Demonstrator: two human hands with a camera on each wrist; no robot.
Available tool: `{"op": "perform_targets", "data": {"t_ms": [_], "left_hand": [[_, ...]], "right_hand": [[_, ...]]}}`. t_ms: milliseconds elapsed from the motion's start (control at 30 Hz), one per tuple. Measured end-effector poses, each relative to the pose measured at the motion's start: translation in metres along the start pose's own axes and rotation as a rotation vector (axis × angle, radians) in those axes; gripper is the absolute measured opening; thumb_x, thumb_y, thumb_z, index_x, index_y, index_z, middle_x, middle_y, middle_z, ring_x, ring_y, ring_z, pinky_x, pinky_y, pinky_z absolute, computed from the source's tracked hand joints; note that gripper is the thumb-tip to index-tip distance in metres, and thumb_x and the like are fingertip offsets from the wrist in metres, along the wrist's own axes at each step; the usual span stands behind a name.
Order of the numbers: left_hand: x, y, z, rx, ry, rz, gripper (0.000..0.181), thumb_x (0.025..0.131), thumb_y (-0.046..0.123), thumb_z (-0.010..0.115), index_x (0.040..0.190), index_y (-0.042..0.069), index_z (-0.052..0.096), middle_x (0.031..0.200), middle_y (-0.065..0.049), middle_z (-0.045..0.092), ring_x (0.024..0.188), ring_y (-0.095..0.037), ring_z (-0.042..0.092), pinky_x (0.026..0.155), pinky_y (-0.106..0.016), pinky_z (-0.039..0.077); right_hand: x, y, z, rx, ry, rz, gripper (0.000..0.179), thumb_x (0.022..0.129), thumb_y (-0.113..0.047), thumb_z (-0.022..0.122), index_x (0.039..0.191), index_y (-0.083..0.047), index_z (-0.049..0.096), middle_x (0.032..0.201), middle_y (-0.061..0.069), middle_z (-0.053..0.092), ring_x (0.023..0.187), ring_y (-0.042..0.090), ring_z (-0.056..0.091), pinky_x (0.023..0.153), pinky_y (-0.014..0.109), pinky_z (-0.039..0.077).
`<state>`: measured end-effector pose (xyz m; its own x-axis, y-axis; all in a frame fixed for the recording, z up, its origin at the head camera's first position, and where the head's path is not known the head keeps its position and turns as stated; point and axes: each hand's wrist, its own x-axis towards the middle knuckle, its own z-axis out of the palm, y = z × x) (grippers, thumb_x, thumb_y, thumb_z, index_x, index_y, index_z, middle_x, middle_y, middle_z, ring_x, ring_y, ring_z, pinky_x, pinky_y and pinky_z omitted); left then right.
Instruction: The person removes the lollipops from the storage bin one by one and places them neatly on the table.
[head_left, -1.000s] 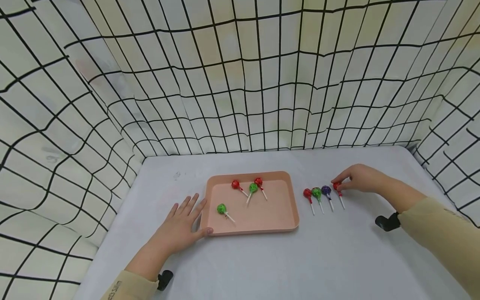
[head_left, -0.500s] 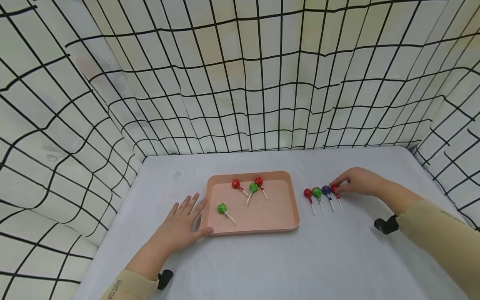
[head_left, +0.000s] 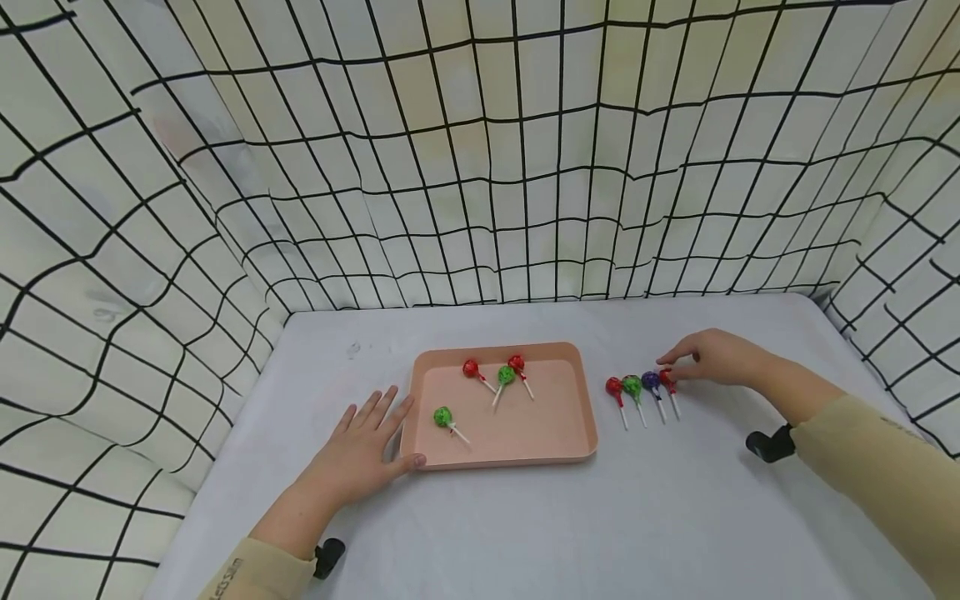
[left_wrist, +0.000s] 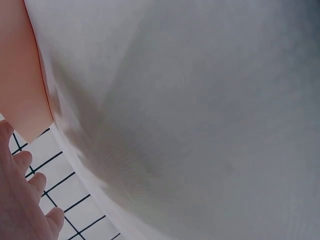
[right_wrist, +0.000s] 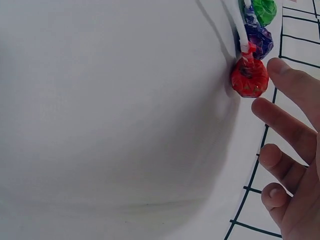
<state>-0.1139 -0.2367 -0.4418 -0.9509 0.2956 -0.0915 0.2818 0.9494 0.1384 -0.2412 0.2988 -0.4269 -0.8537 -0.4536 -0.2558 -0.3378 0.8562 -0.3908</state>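
Observation:
My left hand point(head_left: 358, 458) lies with fingers spread at the left end of a pink tray point(head_left: 555, 425), its thumb on the near-left corner. In the left wrist view, several of its fingers point(left_wrist: 37, 182) show below the tray point(left_wrist: 20, 70). To the tray's right, lollipops lie side by side: a red one point(head_left: 614, 387), a green one point(head_left: 632, 386), a purple one point(head_left: 651, 381) and another red lollipop point(right_wrist: 250, 79) at the right end. My right hand point(head_left: 716, 357) is at that end one, fingers loosely bent and apart, fingertips right beside its wrapped head.
Inside the tray lie two red lollipops point(head_left: 470, 368) and two green lollipops point(head_left: 443, 417), sticks toward the near side. A white cloth point(head_left: 525, 533) covers the table. Black netting point(head_left: 487, 175) over white walls stands behind and at both sides.
The right-end red lollipop has shifted left, up against the purple one, and my right hand moved left with it. Its fingers now stand apart from the candy. My left hand stays put.

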Motion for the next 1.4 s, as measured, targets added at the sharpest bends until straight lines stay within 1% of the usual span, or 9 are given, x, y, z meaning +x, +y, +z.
{"op": "perform_targets", "data": {"t_ms": [233, 433, 500, 633, 733, 933, 1133, 1200, 1400], "left_hand": [[0.002, -0.002, 0.004, 0.005, 0.006, 0.004, 0.099, 0.084, 0.079, 0.048, 0.158, 0.018, 0.027, 0.164, -0.013, 0.019, 0.149, -0.038, 0.017, 0.118, -0.062, 0.013], [0.000, 0.000, 0.000, 0.001, -0.003, -0.003, 0.097, 0.086, 0.076, 0.051, 0.158, 0.017, 0.027, 0.164, -0.013, 0.019, 0.149, -0.038, 0.017, 0.118, -0.062, 0.013], [0.000, 0.001, -0.001, 0.008, -0.008, -0.005, 0.097, 0.086, 0.078, 0.048, 0.159, 0.018, 0.026, 0.164, -0.013, 0.018, 0.150, -0.038, 0.016, 0.118, -0.062, 0.013], [0.000, 0.000, -0.001, 0.010, -0.009, -0.004, 0.097, 0.086, 0.078, 0.046, 0.159, 0.018, 0.026, 0.164, -0.013, 0.019, 0.150, -0.038, 0.016, 0.118, -0.062, 0.013], [0.000, 0.000, 0.000, 0.007, -0.009, -0.005, 0.096, 0.086, 0.078, 0.048, 0.159, 0.018, 0.026, 0.164, -0.012, 0.018, 0.150, -0.037, 0.016, 0.118, -0.062, 0.013], [0.000, 0.000, 0.000, 0.003, -0.011, -0.006, 0.096, 0.086, 0.076, 0.051, 0.159, 0.019, 0.026, 0.165, -0.011, 0.017, 0.150, -0.036, 0.015, 0.119, -0.061, 0.012], [0.000, 0.000, 0.000, -0.001, -0.010, -0.005, 0.096, 0.086, 0.076, 0.051, 0.158, 0.018, 0.027, 0.164, -0.012, 0.018, 0.150, -0.037, 0.015, 0.118, -0.062, 0.012], [0.000, 0.000, 0.000, -0.001, -0.015, -0.008, 0.096, 0.086, 0.076, 0.051, 0.159, 0.018, 0.026, 0.165, -0.012, 0.017, 0.150, -0.037, 0.015, 0.118, -0.062, 0.012], [0.000, 0.000, 0.001, 0.002, -0.018, -0.010, 0.097, 0.086, 0.076, 0.051, 0.159, 0.018, 0.026, 0.165, -0.012, 0.017, 0.150, -0.037, 0.014, 0.118, -0.062, 0.012]], "right_hand": [[0.001, -0.002, -0.003, -0.018, 0.016, -0.006, 0.031, 0.090, -0.033, 0.073, 0.118, -0.019, 0.076, 0.120, 0.008, 0.069, 0.107, 0.028, 0.062, 0.088, 0.047, 0.055], [0.001, -0.006, -0.004, -0.006, 0.011, -0.013, 0.031, 0.091, -0.032, 0.073, 0.119, -0.019, 0.075, 0.120, 0.008, 0.069, 0.108, 0.028, 0.062, 0.087, 0.046, 0.055], [0.001, -0.008, -0.005, 0.001, 0.013, -0.013, 0.031, 0.091, -0.032, 0.073, 0.119, -0.020, 0.075, 0.121, 0.007, 0.069, 0.110, 0.028, 0.061, 0.088, 0.045, 0.055], [0.004, -0.016, -0.008, 0.021, 0.014, -0.010, 0.032, 0.091, -0.032, 0.073, 0.120, -0.020, 0.074, 0.123, 0.008, 0.068, 0.105, 0.026, 0.061, 0.083, 0.041, 0.056], [0.008, -0.023, -0.010, 0.019, 0.009, -0.015, 0.033, 0.090, -0.032, 0.074, 0.121, -0.020, 0.074, 0.123, 0.008, 0.067, 0.102, 0.024, 0.060, 0.079, 0.037, 0.055], [0.019, -0.039, -0.015, 0.007, 0.014, -0.061, 0.033, 0.090, -0.032, 0.074, 0.122, -0.022, 0.073, 0.122, 0.004, 0.068, 0.106, 0.024, 0.061, 0.082, 0.037, 0.055], [0.029, -0.061, -0.020, 0.008, 0.013, -0.095, 0.036, 0.089, -0.034, 0.075, 0.123, -0.023, 0.073, 0.120, 0.002, 0.069, 0.087, 0.017, 0.058, 0.070, 0.031, 0.052], [0.034, -0.070, -0.021, 0.008, 0.008, -0.102, 0.036, 0.089, -0.034, 0.076, 0.124, -0.024, 0.073, 0.119, 0.002, 0.069, 0.083, 0.017, 0.056, 0.066, 0.030, 0.051], [0.050, -0.099, -0.021, -0.018, 0.005, -0.137, 0.037, 0.088, -0.034, 0.077, 0.123, -0.025, 0.073, 0.113, -0.002, 0.071, 0.080, 0.018, 0.055, 0.063, 0.030, 0.050]]}}
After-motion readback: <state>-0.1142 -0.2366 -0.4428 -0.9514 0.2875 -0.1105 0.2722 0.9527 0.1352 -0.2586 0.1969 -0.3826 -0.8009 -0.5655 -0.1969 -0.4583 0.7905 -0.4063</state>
